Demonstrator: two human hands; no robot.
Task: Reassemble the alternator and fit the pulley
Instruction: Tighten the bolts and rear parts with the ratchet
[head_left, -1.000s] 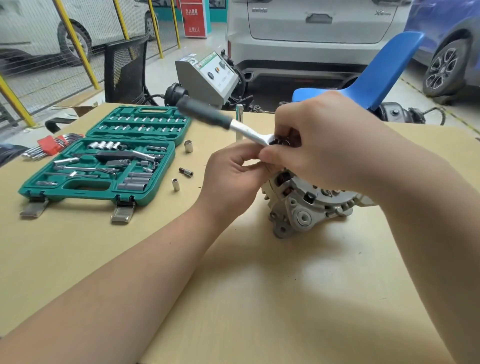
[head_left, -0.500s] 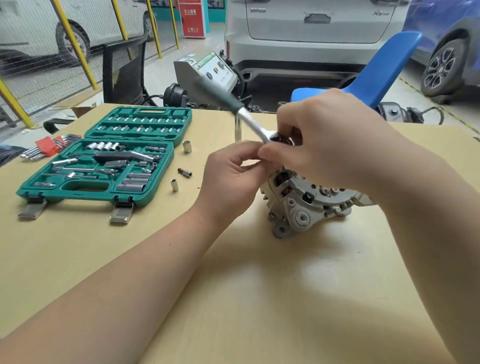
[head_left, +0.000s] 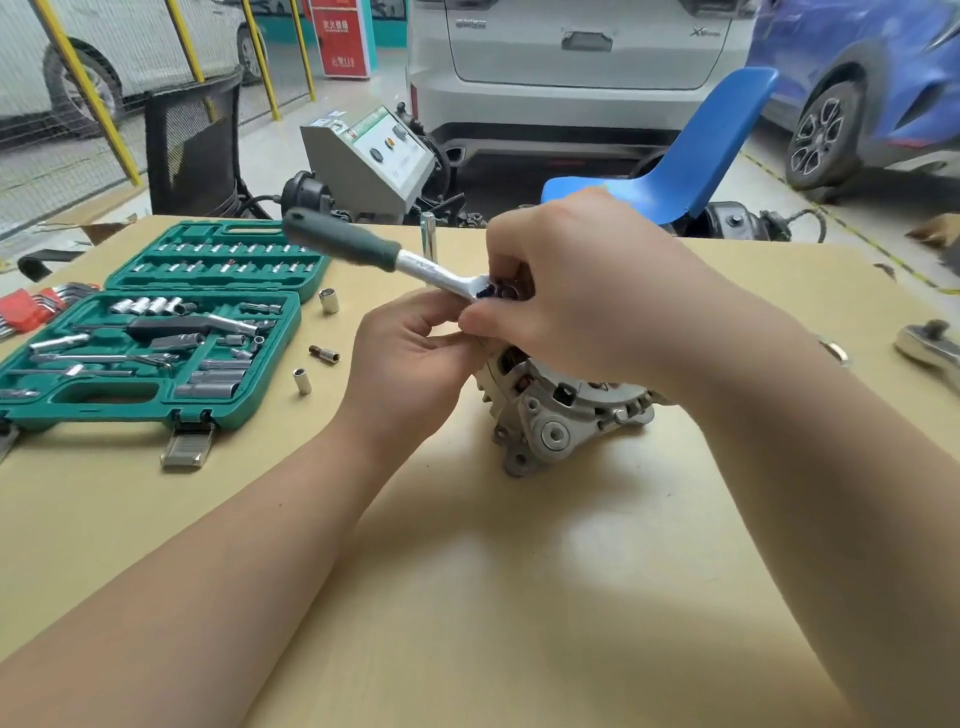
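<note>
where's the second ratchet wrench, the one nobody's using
In the head view, the spare ratchet lies at the table's far right edge, beyond the right forearm, well right of the alternator.

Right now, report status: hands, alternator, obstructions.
Right hand grips ratchet head; left hand pinches beneath it. Alternator on table. Loose sockets left, clear of work.

The near part of the table (head_left: 467, 597) is bare, so a hand can pass there. The case (head_left: 156, 332) fills the left side. Three small sockets (head_left: 302, 381) lie between the case and the alternator (head_left: 561, 415). Another ratchet (head_left: 930, 345) lies far right.
</note>
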